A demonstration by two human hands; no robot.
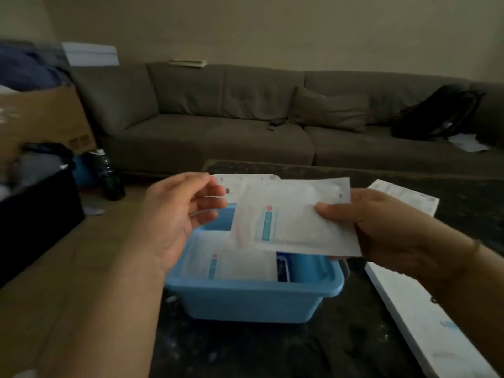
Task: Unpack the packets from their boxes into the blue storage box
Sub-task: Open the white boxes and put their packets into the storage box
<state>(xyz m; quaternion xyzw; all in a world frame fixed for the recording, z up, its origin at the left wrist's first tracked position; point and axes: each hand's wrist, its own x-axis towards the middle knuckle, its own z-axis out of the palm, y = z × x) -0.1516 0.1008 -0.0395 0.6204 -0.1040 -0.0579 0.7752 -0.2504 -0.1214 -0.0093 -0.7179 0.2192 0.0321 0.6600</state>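
Above the blue storage box (245,298), my right hand (387,230) pinches the right edge of a white packet (294,222) with a teal stripe and a pink dot, thumb on top. Behind the packet, a white packet box (245,182) with a rounded flap is held at its left edge by the curled fingers of my left hand (174,216). Another white packet of the same kind (240,266) lies flat inside the storage box, with a dark blue item (283,266) beside it. The held packet hides the storage box's far part.
The storage box stands on a dark table (272,350). A second white box (403,197) lies to the right, and a long white box (425,323) lies at the lower right. Behind are a grey sofa (218,118), a cardboard box (49,118) and a dark bottle (109,175).
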